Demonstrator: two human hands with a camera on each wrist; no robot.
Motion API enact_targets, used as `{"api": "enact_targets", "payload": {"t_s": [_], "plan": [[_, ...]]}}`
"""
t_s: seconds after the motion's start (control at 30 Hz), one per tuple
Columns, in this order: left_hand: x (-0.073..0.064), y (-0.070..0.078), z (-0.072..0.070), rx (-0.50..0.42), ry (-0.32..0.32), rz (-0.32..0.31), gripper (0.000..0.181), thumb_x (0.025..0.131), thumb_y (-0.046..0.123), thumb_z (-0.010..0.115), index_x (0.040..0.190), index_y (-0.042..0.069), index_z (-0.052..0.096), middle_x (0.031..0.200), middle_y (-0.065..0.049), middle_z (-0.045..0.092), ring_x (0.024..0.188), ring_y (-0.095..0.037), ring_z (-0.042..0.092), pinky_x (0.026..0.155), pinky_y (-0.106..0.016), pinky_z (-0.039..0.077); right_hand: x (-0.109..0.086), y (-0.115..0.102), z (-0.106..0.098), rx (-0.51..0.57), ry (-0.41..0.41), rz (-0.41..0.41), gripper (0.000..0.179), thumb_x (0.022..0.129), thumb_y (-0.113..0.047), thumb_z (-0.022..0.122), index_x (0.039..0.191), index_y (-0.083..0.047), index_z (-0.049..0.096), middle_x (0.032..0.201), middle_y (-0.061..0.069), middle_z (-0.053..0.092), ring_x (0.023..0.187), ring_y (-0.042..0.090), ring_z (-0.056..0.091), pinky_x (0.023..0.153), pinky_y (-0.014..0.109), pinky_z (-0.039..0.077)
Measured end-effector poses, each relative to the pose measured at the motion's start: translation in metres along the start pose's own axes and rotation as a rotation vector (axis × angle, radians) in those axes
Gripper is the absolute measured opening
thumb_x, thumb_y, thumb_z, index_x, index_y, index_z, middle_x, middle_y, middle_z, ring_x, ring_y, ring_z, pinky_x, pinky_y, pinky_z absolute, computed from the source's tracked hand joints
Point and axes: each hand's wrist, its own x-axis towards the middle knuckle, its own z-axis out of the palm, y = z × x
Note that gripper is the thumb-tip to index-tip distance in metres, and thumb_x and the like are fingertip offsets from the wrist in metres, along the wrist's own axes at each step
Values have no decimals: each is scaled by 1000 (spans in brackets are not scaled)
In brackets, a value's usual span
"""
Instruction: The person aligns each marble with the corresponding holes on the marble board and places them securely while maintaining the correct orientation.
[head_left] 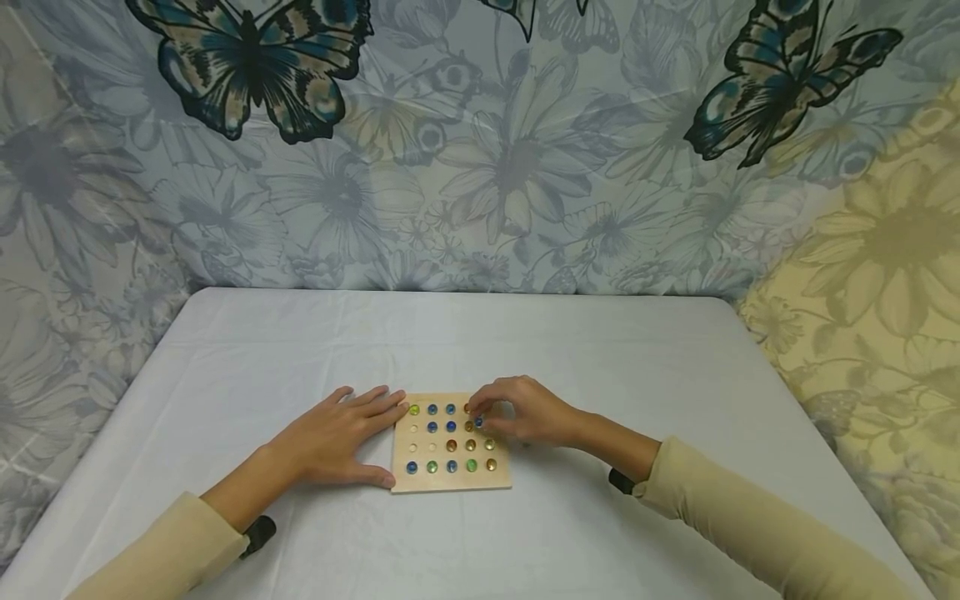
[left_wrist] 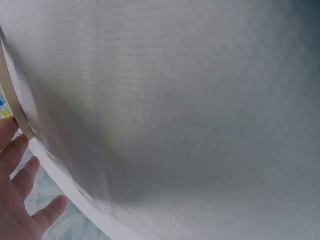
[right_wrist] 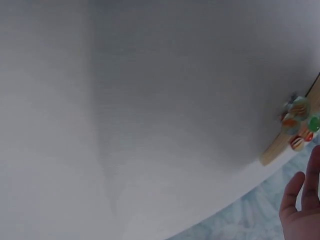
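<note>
A light wooden board point(head_left: 452, 482) with rows of round hollows lies on the table, most hollows holding glass marbles in blue, green and amber. My left hand point(head_left: 333, 440) rests at its left side, fingers spread, with the index fingertip by the upper left corner and the thumb by the lower left one. Over the board's upper right part, my right hand point(head_left: 528, 410) pinches a blue marble point(head_left: 478, 422) between thumb and fingers. That hand hides some of the top right hollows. In the right wrist view, several striped marbles point(right_wrist: 297, 143) show near the board's edge.
A white cloth covers the table point(head_left: 637, 358) around the board. Behind and at both sides hangs patterned fabric point(head_left: 517, 167) with flowers and butterflies. Each wrist carries a small black device point(head_left: 258, 535) at the sleeve cuff. A few hollows at the board's left hold no marble.
</note>
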Motion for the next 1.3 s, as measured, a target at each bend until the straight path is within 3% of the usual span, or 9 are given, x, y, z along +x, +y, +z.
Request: {"api": "enact_targets", "payload": {"t_s": [0.27, 0.53, 0.83, 1.3], "plan": [[0, -2, 2, 6, -4, 3, 101, 79, 85, 48, 155, 18, 39, 160, -1, 33, 145, -27, 34, 110, -60, 30, 16, -16, 12, 16, -48, -1, 25, 90, -7, 73, 115, -7, 71, 105, -2, 73, 92, 6, 64, 81, 27, 53], [0, -3, 2, 4, -14, 1, 102, 79, 85, 47, 156, 19, 37, 161, -1, 31, 146, -27, 33, 111, -60, 30, 27, -25, 19, -51, -82, -27, 23, 92, -12, 72, 115, -11, 72, 105, -7, 72, 90, 6, 61, 86, 27, 48], [-1, -3, 1, -21, 4, 14, 101, 80, 83, 49, 155, 16, 38, 160, -3, 33, 145, -29, 35, 109, -62, 31, 37, -30, 30, -86, -138, -38, 25, 94, -14, 70, 118, -13, 71, 107, -11, 70, 94, -1, 59, 99, 30, 43], [0, -3, 2, -20, 10, 8, 102, 79, 84, 50, 155, 17, 39, 160, -2, 33, 146, -27, 32, 110, -61, 31, 41, -30, 35, -112, -162, -67, 24, 94, -11, 70, 117, -13, 71, 109, -9, 70, 98, 0, 60, 97, 27, 44]]}}
